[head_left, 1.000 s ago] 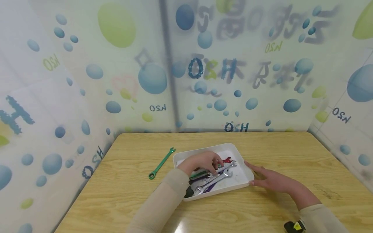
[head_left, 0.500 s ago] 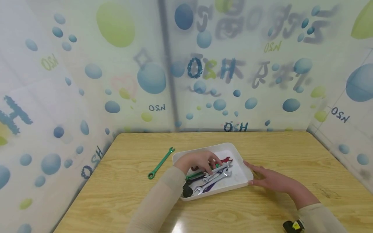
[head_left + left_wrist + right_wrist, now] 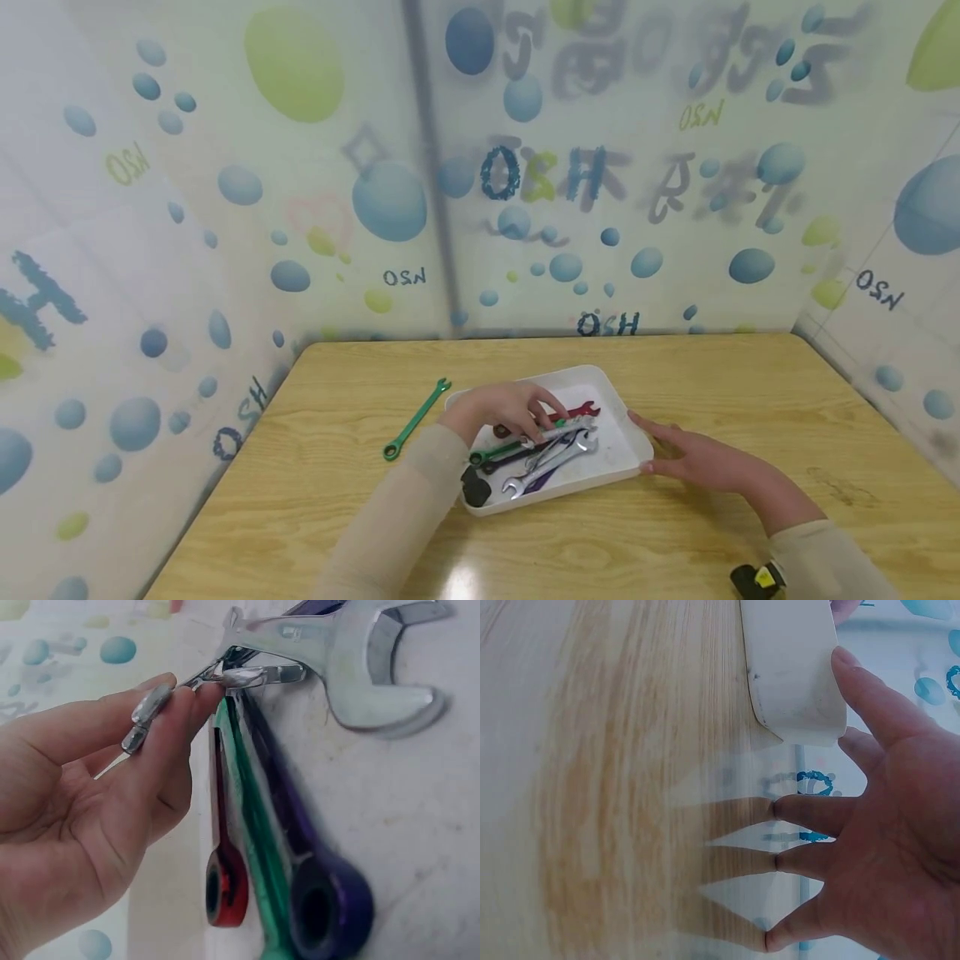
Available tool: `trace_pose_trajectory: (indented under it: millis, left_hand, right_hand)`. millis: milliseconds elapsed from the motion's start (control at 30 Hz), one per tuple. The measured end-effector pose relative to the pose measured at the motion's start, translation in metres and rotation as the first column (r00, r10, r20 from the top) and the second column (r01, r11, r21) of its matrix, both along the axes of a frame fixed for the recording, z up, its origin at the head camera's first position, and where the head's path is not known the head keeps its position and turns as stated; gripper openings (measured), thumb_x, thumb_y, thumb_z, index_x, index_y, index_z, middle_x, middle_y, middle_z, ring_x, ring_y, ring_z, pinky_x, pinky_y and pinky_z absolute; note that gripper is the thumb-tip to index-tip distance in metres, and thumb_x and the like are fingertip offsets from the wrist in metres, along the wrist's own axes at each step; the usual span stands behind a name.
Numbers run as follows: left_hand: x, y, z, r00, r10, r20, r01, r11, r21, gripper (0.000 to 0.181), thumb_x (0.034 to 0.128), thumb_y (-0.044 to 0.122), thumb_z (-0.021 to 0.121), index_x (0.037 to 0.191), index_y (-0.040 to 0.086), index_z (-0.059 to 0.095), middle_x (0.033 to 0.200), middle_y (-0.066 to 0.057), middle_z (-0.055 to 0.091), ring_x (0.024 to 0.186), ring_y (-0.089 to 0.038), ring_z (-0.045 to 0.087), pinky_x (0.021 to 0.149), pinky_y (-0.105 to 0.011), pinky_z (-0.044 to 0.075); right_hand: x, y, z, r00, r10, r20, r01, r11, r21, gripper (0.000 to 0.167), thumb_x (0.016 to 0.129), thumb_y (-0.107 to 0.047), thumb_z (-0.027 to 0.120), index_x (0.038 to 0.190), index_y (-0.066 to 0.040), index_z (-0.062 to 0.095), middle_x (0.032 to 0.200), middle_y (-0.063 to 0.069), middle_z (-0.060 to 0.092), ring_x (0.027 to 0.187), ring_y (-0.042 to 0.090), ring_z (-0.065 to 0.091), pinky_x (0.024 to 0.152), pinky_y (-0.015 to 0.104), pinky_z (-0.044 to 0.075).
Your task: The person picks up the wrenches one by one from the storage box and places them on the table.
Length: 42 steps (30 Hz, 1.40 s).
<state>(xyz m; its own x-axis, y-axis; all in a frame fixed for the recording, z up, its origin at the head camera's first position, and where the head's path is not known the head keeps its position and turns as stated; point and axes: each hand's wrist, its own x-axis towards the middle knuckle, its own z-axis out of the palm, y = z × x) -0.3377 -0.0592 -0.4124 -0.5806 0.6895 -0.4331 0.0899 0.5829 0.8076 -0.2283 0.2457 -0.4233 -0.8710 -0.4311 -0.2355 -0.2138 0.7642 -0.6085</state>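
Left hand (image 3: pixel 517 406): dipped over the tray (image 3: pixel 611 454), thumb and fingertips clamped on a silver wrench (image 3: pixel 152 705). Held near one end, I'd guess because the rest of it crosses the pile.
Right hand (image 3: pixel 705 460): at the tray's right end, fingers spread apart, not wrapped round anything. Two tips are against the edge, the others reach down to the table (image 3: pixel 712 392). Looks like bracing so the tray won't skate, imo.
Pile: all inside the tray, with a big silver wrench (image 3: pixel 551 465), a purple one (image 3: pixel 334 911) and a red one (image 3: pixel 583 410) lying crosswise, kinda tangled.
Loose green wrench (image 3: pixel 416 421): alone on the table, left of the tray.
In the way: the left sleeve (image 3: pixel 405 500) and that hand hide the tray's left side, so no clue what's under there.
Black-and-yellow thing (image 3: pixel 759 580): beside the right sleeve (image 3: pixel 828 558), can't tell what.
Wall (image 3: pixel 675 308): bubbles and lettering, right behind the table.
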Motion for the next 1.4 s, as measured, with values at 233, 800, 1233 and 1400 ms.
trace_pose_trajectory:
  millis: [233,800,1233,1400]
  left_hand:
    - [0.003,-0.006,0.008,0.997,0.081,-0.018,-0.081,0.997,0.018,0.045,0.0847,-0.006,0.07,0.123,0.018,0.066,0.106,-0.004,0.064,0.087,-0.019,0.062,0.07,-0.03,0.054]
    - [0.014,-0.017,0.035,0.977,0.211,-0.04,-0.208,0.976,0.071,0.072,0.0844,-0.005,0.07,0.146,0.023,0.045,0.121,-0.01,0.057,0.099,-0.024,0.061,0.079,-0.037,0.054]
    - [0.027,-0.052,0.044,0.936,0.353,-0.017,-0.345,0.924,0.166,0.069,0.0827,-0.015,0.065,0.142,0.014,0.045,0.118,-0.017,0.053,0.091,-0.035,0.064,0.068,-0.037,0.057]
    - [0.03,-0.067,0.047,0.92,0.391,-0.019,-0.38,0.905,0.193,0.062,0.085,-0.015,0.062,0.14,0.012,0.047,0.115,-0.018,0.054,0.094,-0.04,0.064,0.067,-0.036,0.057]
  right_hand:
    - [-0.001,0.001,-0.002,1.0,0.001,-0.003,-0.001,1.0,-0.013,0.08,0.092,-0.047,0.063,0.155,-0.014,0.026,0.153,0.027,0.027,0.134,0.058,0.021,0.102,0.069,0.023]
    - [0.0,0.003,-0.001,1.0,-0.008,0.01,0.008,1.0,-0.005,0.08,0.092,-0.049,0.061,0.155,-0.015,0.025,0.153,0.028,0.026,0.134,0.059,0.018,0.102,0.07,0.022]
    - [-0.001,0.002,-0.004,1.0,-0.003,0.021,0.003,1.0,-0.03,0.081,0.092,-0.048,0.062,0.155,-0.016,0.024,0.154,0.027,0.024,0.135,0.06,0.015,0.103,0.071,0.019]
    - [-0.001,0.001,-0.002,1.0,0.004,0.01,-0.004,1.0,-0.029,0.081,0.092,-0.048,0.062,0.155,-0.014,0.025,0.154,0.027,0.024,0.134,0.06,0.015,0.102,0.071,0.019]
